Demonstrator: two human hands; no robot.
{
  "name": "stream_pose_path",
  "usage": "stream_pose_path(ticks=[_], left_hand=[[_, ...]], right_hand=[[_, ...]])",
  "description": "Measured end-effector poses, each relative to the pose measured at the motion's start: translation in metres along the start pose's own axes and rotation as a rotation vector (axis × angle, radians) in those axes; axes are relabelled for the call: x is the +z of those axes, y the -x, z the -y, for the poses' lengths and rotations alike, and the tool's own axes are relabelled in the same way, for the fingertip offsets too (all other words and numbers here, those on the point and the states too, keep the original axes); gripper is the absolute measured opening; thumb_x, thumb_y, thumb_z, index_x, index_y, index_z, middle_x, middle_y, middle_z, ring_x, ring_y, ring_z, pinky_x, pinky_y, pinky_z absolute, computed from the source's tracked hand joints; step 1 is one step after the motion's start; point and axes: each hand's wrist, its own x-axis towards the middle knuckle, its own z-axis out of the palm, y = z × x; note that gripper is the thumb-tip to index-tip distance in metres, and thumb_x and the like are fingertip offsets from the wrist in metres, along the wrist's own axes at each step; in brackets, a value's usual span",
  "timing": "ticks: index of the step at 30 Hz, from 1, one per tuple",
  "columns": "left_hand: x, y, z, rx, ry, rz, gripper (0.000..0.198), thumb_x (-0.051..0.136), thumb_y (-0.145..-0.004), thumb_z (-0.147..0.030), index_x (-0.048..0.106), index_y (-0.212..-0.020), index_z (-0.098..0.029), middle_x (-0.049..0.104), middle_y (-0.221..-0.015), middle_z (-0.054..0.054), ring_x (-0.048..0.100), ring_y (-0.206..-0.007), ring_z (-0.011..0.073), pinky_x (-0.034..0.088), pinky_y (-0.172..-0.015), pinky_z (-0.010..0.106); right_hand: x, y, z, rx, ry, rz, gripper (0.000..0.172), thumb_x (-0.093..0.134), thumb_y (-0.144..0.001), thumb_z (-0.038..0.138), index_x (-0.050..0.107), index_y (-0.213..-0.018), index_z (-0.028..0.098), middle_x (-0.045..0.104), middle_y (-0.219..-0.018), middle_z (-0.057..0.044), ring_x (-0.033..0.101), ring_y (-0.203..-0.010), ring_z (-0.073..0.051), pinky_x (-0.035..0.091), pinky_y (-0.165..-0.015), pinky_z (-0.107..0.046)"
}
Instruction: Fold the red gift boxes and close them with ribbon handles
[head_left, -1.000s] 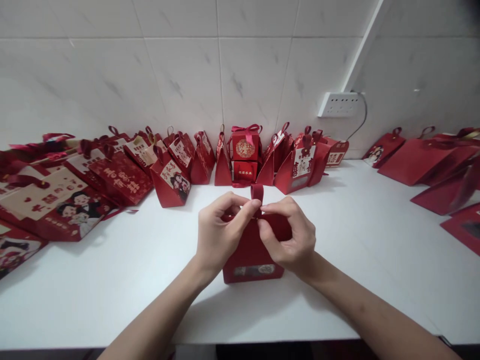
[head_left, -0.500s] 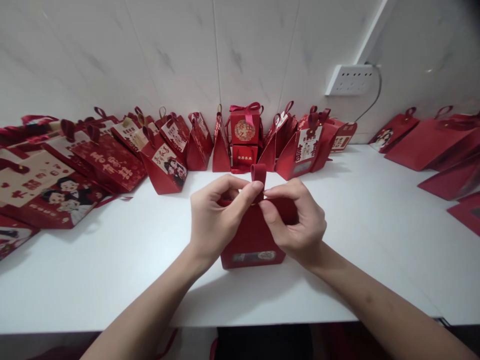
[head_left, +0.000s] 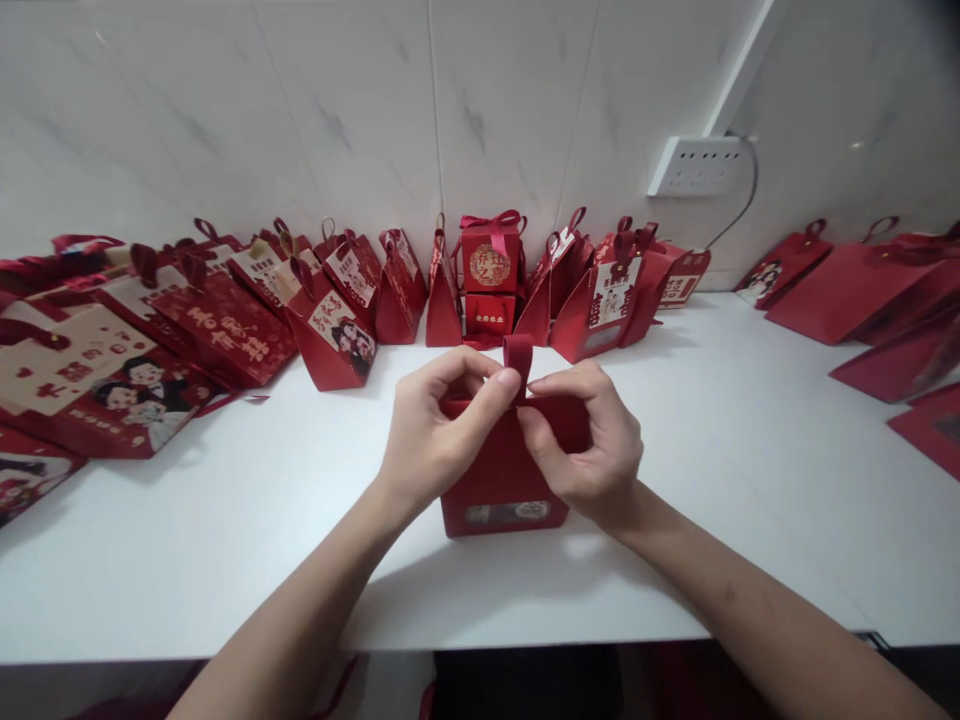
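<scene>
A red gift box (head_left: 499,465) with a small clear window low on its front stands upright on the white table. At its top a dark red ribbon loop (head_left: 517,362) sticks up. My left hand (head_left: 450,425) pinches the base of the loop between thumb and fingers, from the left. From the right, my right hand (head_left: 589,435) has thumb and forefinger closed in at the loop's base, beside a tiny fastener. What sits between those right fingertips is too small to make out.
Many red boxes (head_left: 330,335) line the back and left of the white table (head_left: 225,520). Two stacked square boxes (head_left: 490,260) stand at the back centre, and more red boxes (head_left: 847,285) at the right. A socket strip (head_left: 696,166) is on the wall.
Both hands stay at the loop's base with only slight finger shifts. The whole view has moved a little.
</scene>
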Motion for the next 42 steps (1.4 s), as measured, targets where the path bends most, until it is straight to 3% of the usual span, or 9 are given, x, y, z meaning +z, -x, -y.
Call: stream_pose_path(ticks=[4,6,17,28,36,42], left_hand=[[-0.007,-0.002,0.006,0.044,0.041,0.177,0.008,0.056,-0.079,-0.021,0.062,-0.076,-0.017,0.062,-0.070,0.002,0.056,-0.066,0.0132,0.046,-0.060,0.023],[-0.008,-0.002,0.007,0.058,0.023,0.210,0.007,0.056,-0.080,-0.020,0.061,-0.076,-0.017,0.063,-0.072,0.003,0.057,-0.068,0.0139,0.046,-0.063,0.024],[-0.002,-0.001,0.007,0.096,-0.054,0.113,0.015,0.059,-0.079,-0.022,0.056,-0.065,-0.017,0.056,-0.061,-0.001,0.049,-0.054,0.0091,0.040,-0.051,0.020],[-0.004,-0.001,0.008,0.137,-0.118,0.161,0.001,0.060,-0.075,-0.016,0.061,-0.074,-0.017,0.066,-0.069,0.001,0.059,-0.061,0.0114,0.047,-0.057,0.020],[-0.004,0.000,0.010,0.201,-0.135,0.124,0.006,0.061,-0.078,-0.017,0.063,-0.073,-0.017,0.069,-0.070,0.002,0.061,-0.061,0.0121,0.049,-0.059,0.021],[-0.004,-0.001,0.012,0.246,-0.114,0.123,0.009,0.063,-0.078,-0.017,0.063,-0.070,-0.017,0.068,-0.069,0.003,0.061,-0.061,0.0125,0.049,-0.059,0.022]], right_hand=[[-0.002,0.001,-0.002,0.007,-0.006,0.014,0.021,0.056,-0.081,0.010,0.054,-0.098,0.022,0.055,-0.081,-0.001,0.056,-0.072,-0.014,0.050,-0.062,-0.028],[-0.003,0.002,-0.003,0.004,-0.017,0.012,0.022,0.055,-0.080,0.009,0.054,-0.098,0.021,0.055,-0.082,-0.001,0.057,-0.073,-0.014,0.050,-0.063,-0.028],[-0.002,0.003,-0.003,0.009,-0.017,-0.028,0.019,0.055,-0.081,0.009,0.054,-0.095,0.021,0.056,-0.080,-0.001,0.058,-0.071,-0.013,0.051,-0.062,-0.027],[-0.003,0.001,-0.002,0.019,0.010,-0.042,0.013,0.056,-0.082,0.012,0.054,-0.090,0.022,0.057,-0.077,0.000,0.059,-0.067,-0.013,0.052,-0.059,-0.026],[-0.006,-0.001,-0.001,0.048,0.042,-0.042,0.012,0.057,-0.082,0.012,0.057,-0.091,0.020,0.058,-0.076,0.000,0.058,-0.066,-0.012,0.050,-0.059,-0.025],[-0.010,-0.004,-0.003,-0.031,0.040,0.016,0.006,0.058,-0.083,0.013,0.059,-0.083,0.019,0.055,-0.070,0.001,0.055,-0.063,-0.012,0.046,-0.053,-0.024]])
